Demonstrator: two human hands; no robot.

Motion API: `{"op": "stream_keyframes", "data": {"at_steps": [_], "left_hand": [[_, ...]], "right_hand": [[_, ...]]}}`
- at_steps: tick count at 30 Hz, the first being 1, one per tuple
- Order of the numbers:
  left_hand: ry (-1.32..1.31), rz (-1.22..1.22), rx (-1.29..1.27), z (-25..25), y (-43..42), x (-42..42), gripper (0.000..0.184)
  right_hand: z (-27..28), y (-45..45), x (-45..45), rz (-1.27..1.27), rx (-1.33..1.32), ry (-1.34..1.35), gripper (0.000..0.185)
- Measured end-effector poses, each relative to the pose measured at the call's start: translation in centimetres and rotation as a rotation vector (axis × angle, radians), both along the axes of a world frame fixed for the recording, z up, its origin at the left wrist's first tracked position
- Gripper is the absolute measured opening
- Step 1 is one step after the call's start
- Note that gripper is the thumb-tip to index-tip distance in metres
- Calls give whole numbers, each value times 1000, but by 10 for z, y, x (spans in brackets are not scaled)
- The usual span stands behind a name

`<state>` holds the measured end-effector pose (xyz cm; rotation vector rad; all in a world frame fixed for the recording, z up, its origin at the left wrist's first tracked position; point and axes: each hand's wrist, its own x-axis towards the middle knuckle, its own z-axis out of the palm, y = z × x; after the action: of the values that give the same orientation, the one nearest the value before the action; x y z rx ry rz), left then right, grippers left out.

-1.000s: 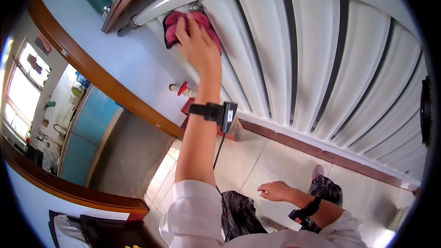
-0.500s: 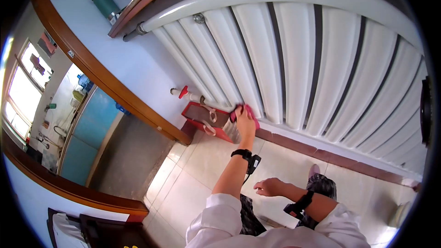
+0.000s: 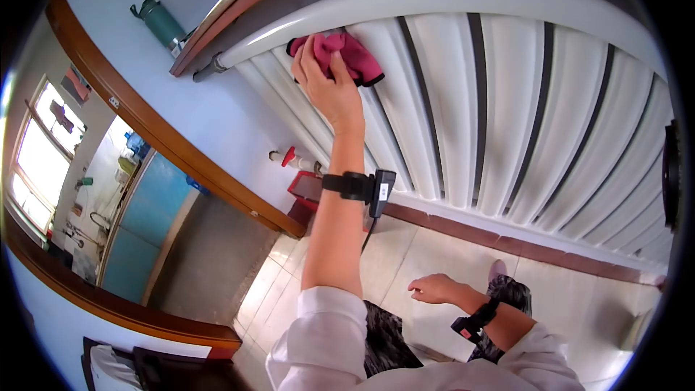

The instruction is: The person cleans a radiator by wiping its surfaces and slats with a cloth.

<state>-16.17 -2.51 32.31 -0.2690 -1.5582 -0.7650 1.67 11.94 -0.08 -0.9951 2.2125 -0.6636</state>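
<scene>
Your left hand grasps pink cloth against radiator, near top. Your right hand, above floor, half-curled; can't tell if clenched.

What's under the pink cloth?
The pink cloth, under the left hand, lies against the white radiator, which shows around the cloth's edges. The patch directly beneath is covered and can't be seen.
</scene>
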Motion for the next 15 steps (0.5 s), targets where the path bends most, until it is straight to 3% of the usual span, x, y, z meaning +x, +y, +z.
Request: {"op": "stream_keyframes", "data": {"at_steps": [2,5,8,12,15], "left_hand": [[-70,24,82,-26,0,2,34],[-119,77,-35,-70,-6,6,38],[-188,100,-117,-68,-16,5,35],[-87,181,-15,8,-17,-7,39],[-82,107,132,15,-8,-12,38]], "right_hand": [[-1,-3,2,7,-22,13,33],[-5,-4,4,39,-21,25,34],[-7,-2,6,39,21,-17,34],[-1,5,8,51,42,6,35],[-1,2,6,30,27,7,35]]}}
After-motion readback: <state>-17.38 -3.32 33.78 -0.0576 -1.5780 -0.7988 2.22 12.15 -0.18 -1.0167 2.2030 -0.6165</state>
